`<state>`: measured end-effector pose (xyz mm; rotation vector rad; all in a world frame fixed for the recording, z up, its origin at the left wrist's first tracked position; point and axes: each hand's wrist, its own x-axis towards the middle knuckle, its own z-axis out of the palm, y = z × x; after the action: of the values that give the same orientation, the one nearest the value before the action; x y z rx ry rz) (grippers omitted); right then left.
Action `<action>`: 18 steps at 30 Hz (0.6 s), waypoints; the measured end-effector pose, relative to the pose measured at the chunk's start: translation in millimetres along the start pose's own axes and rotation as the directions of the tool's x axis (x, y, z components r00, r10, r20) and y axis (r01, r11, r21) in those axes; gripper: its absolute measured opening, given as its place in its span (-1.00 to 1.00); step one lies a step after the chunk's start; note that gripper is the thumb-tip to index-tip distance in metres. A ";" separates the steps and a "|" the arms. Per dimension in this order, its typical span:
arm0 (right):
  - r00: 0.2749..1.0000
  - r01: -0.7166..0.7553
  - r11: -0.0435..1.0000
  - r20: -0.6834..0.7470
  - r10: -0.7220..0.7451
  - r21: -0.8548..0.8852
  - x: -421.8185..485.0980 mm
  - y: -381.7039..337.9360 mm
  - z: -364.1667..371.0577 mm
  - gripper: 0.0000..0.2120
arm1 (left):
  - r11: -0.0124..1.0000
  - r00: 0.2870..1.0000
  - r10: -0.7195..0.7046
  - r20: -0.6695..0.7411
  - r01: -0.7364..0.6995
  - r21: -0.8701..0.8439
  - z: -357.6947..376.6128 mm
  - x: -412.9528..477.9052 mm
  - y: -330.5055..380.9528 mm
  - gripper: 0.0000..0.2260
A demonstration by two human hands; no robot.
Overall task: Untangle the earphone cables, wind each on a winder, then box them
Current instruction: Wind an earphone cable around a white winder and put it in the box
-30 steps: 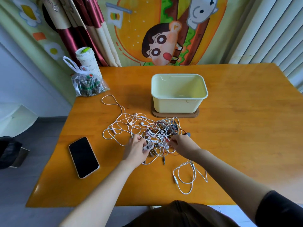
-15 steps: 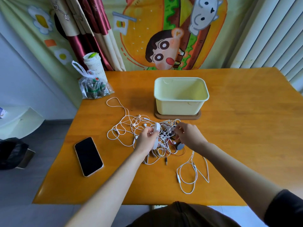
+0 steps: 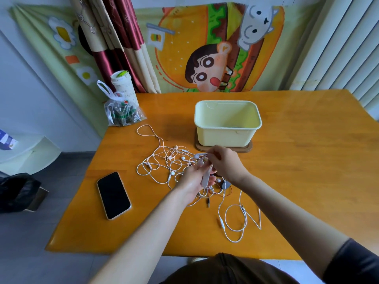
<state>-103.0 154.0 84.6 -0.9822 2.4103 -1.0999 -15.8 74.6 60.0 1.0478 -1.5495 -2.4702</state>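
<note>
A tangle of white earphone cables (image 3: 164, 162) lies spread on the orange wooden table (image 3: 297, 160), with a looser loop of cable (image 3: 235, 222) nearer me. My left hand (image 3: 192, 181) is lifted over the tangle and holds a pale, flat winder (image 3: 205, 177) upright. My right hand (image 3: 225, 162) is just beside it and pinches a white earbud (image 3: 200, 155) with its cable at the winder's top. A small dark round piece with reddish wires (image 3: 224, 185) lies under my right wrist. The pale yellow box (image 3: 226, 136) stands open behind my hands.
A black phone (image 3: 113, 195) lies screen up at the left. A clear plastic bag (image 3: 123, 113) and a white cup (image 3: 123, 87) stand at the table's far left corner. The box sits on a brown wooden lid (image 3: 249, 147). A curtain and cartoon cloth hang behind.
Both hands rose from the tangle and came together. My left hand picked up the winder and stood it upright; my right hand took an earbud to its top.
</note>
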 end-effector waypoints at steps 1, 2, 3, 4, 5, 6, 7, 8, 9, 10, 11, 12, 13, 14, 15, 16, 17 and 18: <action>1.000 0.002 1.000 0.004 -0.001 -0.014 0.3 0.9 -0.3 -0.87 | 0.999 1.000 -0.014 -0.009 0.014 -0.037 0.4 -0.8 1.3 -0.85; 1.000 0.002 1.000 0.005 -0.002 -0.027 0.3 1.9 -0.7 -0.88 | 0.997 0.999 -0.029 -0.019 0.028 -0.073 0.8 -0.7 2.5 -0.86; 1.000 0.004 0.999 0.005 -0.004 -0.039 0.2 2.8 -1.1 -0.88 | 0.992 0.999 -0.047 -0.024 0.044 -0.117 1.6 -1.1 4.2 -0.87; 1.000 0.009 0.999 0.005 -0.009 -0.049 0.2 3.7 -1.2 -0.89 | 0.985 0.997 -0.066 -0.027 0.061 -0.163 1.6 -0.7 5.8 -0.88; 1.000 0.016 0.998 0.002 -0.015 -0.053 0.1 4.6 -1.1 -0.89 | 0.974 0.996 -0.082 -0.024 0.075 -0.216 1.9 -1.2 7.2 -0.89; 1.000 0.023 0.998 -0.003 -0.023 -0.056 0.1 5.4 -1.2 -0.88 | 0.962 0.995 -0.094 -0.023 0.084 -0.261 1.2 -1.1 7.7 -0.90; 1.000 0.030 0.998 -0.009 -0.030 -0.057 -0.2 6.0 -1.3 -0.88 | 0.953 0.995 -0.097 -0.023 0.086 -0.291 0.9 -1.7 8.4 -0.90; 0.999 0.037 0.998 -0.014 -0.037 -0.052 -0.5 6.2 -1.3 -0.88 | 0.953 0.995 -0.091 -0.030 0.078 -0.294 0.0 -1.5 8.1 -0.89; 0.999 0.042 0.998 -0.019 -0.043 -0.041 -0.7 6.0 -1.3 -0.89 | 0.957 0.996 -0.080 -0.038 0.066 -0.283 -0.2 -1.6 8.7 -0.88; 0.999 0.046 0.998 -0.025 -0.047 -0.030 -0.9 5.7 -1.8 -0.89 | 0.963 0.997 -0.066 -0.050 0.050 -0.266 -0.2 -1.6 9.1 -0.88; 0.998 0.050 0.999 -0.034 -0.050 -0.022 -1.1 5.3 -2.9 -0.90 | 0.966 0.997 -0.051 -0.062 0.033 -0.258 0.5 -2.0 9.9 -0.87; 0.998 0.054 0.998 -0.042 -0.054 -0.016 -1.4 4.8 -4.0 -0.91 | 0.966 0.996 -0.039 -0.077 0.018 -0.256 1.0 -2.0 10.7 -0.87; 0.997 0.058 0.998 -0.048 -0.059 -0.013 -2.0 4.2 -5.4 -0.91 | 0.965 0.996 -0.030 -0.089 0.006 -0.260 1.7 -2.4 11.8 -0.89; 0.997 0.063 0.998 -0.053 -0.064 -0.014 -2.8 3.6 -6.6 -0.92 | 0.964 0.995 -0.026 -0.096 0.000 -0.264 2.0 -2.6 12.7 -0.91; 0.996 0.065 0.998 -0.056 -0.066 -0.018 -3.7 3.0 -7.5 -0.92 | 0.963 0.995 -0.024 -0.097 -0.003 -0.270 2.8 -3.1 13.9 -0.92; 0.996 0.065 0.998 -0.058 -0.066 -0.021 -4.6 2.5 -8.3 -0.92 | 0.961 0.995 -0.021 -0.097 -0.006 -0.276 3.5 -3.3 14.7 -0.93; 0.996 0.065 0.998 -0.059 -0.067 -0.022 -5.2 2.1 -8.7 -0.91 | 0.957 0.995 -0.017 -0.094 -0.011 -0.288 4.0 -3.8 15.5 -0.93; 0.996 0.064 0.998 -0.064 -0.066 -0.024 -5.7 1.8 -8.6 -0.91 | 0.953 0.996 -0.013 -0.091 -0.015 -0.302 4.2 -4.0 15.6 -0.93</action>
<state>-104.3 163.4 88.9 -1.0544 2.4627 -1.1472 -19.8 71.7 75.9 1.0868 -1.0977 -2.5109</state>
